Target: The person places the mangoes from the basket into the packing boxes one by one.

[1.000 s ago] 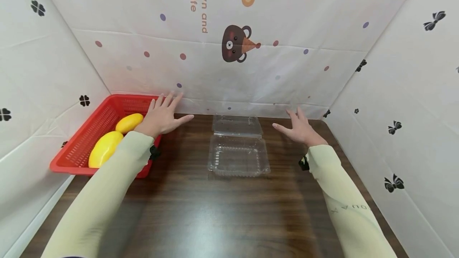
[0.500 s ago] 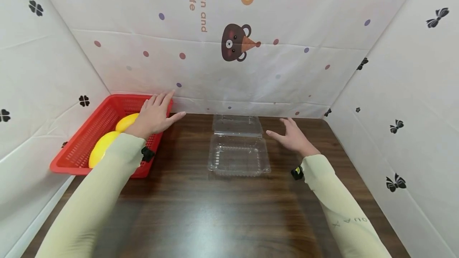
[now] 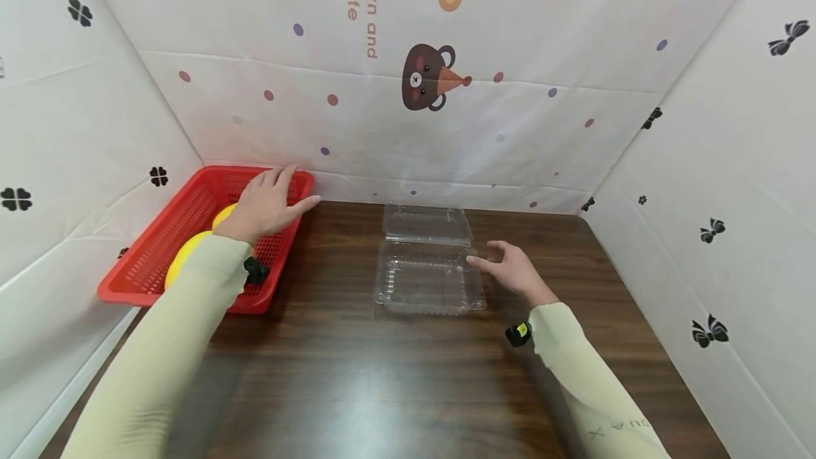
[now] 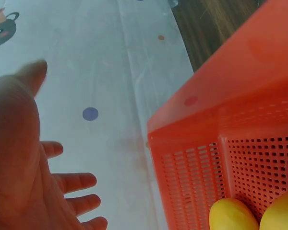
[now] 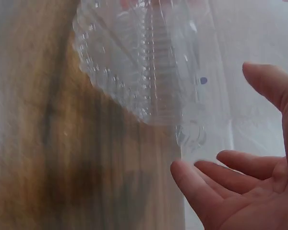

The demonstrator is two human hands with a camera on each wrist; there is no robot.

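Observation:
Over the right part of a red plastic basket hovers my left hand, fingers spread, thumb pointing right, holding nothing. Two yellow oval things that look like fruit lie inside, partly hidden by my arm; the left wrist view shows them as smooth yellow fruit against the perforated wall. A clear plastic clamshell box lies on the table with its lid folded back. Beside the box's right edge is my right hand, thumb near the rim, fingers slightly bent and apart from one another, nothing gripped.
The dark wooden table meets a white printed cloth wall at the back. Similar white walls stand at left and right. The basket sits in the back left corner.
My left hand has moved left, farther over the basket. My right hand has come left and nearer to me, from the back right to the side of the clamshell box.

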